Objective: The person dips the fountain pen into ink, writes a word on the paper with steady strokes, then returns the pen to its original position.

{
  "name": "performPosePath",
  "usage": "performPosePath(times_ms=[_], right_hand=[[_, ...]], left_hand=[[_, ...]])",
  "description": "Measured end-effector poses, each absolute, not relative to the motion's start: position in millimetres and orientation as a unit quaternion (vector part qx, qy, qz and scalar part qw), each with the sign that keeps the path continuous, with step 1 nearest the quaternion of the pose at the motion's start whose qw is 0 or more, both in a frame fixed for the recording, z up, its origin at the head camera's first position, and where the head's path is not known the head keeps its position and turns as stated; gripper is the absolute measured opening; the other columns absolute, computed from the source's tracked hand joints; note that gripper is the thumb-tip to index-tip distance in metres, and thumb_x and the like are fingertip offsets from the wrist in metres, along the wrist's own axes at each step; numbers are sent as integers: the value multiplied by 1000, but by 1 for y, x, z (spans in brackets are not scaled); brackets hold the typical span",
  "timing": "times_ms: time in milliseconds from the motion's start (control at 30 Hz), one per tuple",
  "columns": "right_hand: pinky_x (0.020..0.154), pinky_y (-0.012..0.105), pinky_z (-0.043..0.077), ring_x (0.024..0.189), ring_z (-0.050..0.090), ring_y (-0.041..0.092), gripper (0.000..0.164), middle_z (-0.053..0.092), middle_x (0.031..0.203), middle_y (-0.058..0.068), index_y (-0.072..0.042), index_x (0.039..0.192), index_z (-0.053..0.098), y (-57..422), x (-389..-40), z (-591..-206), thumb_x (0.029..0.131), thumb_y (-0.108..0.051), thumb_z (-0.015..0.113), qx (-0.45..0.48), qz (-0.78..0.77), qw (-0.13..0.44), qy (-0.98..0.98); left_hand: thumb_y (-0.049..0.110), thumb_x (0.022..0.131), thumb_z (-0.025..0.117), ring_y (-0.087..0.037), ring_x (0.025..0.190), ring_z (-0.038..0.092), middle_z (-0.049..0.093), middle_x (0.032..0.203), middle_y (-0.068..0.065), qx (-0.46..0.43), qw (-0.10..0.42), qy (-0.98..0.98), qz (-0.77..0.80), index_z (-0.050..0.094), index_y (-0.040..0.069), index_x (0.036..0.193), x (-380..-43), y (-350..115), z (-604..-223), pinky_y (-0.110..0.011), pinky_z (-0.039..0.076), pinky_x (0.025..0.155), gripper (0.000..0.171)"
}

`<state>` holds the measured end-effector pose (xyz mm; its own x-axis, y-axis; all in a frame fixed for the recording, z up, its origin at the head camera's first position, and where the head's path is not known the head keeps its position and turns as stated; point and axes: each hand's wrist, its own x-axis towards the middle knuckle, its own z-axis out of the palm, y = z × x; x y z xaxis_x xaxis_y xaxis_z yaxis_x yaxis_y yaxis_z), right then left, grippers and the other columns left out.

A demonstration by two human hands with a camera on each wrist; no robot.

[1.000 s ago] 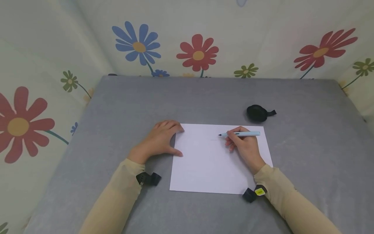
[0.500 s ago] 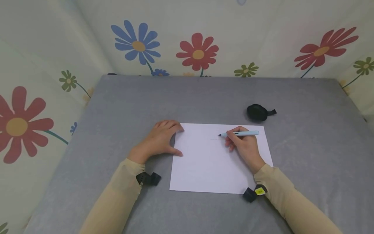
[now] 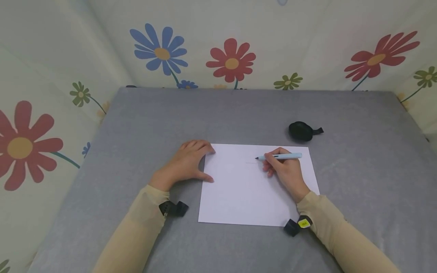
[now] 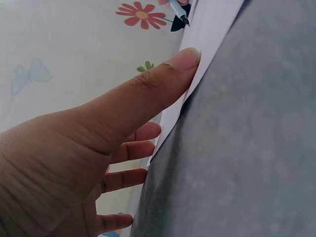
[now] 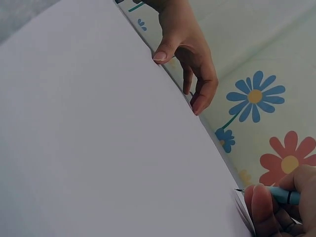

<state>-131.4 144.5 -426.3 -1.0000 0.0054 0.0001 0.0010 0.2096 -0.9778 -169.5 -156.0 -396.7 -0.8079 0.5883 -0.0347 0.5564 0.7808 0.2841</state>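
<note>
A white sheet of paper (image 3: 239,197) lies flat on the grey-covered table, with one faint thin line (image 3: 251,163) near its upper middle. My right hand (image 3: 288,172) pinches a light blue pen (image 3: 290,156), its dark tip pointing left just above that line; I cannot tell whether the tip touches the paper. My left hand (image 3: 184,163) rests at the paper's left edge, thumb and fingers spread. In the left wrist view the left thumb (image 4: 148,91) presses on the margin of the sheet. The right wrist view shows the pen (image 5: 284,194) between the right fingers (image 5: 261,205).
A black rounded object with a short tab (image 3: 301,131) lies beyond the paper's upper right corner. The grey tablecloth (image 3: 205,110) reaches back to a flower-patterned curtain (image 3: 307,45). Small black wrist cameras (image 3: 177,209) sit on both forearms.
The back end of the pen has dipped slightly left as its tilt changed a little. Both hands and the paper stay in place.
</note>
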Motion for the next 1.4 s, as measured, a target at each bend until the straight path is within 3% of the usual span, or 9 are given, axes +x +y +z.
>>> performPosePath(times_ms=[1133,1400], right_hand=[[53,24,54,54,62,8,24,66,67,-6,9,93,58,144,-127,-422,93,-15,62,-7,620,-13,-784],[53,24,54,55,63,8,23,67,70,0,9,92,59,144,-126,-422,93,-14,62,2,612,-15,-790]], left_hand=[[57,62,83,-29,132,42,50,139,-7,304,65,941,133,55,14,129,-170,-156,-398,-53,29,113,84],[57,62,83,-29,132,42,50,139,-8,304,66,940,136,55,14,129,-169,-157,-398,-53,29,113,85]])
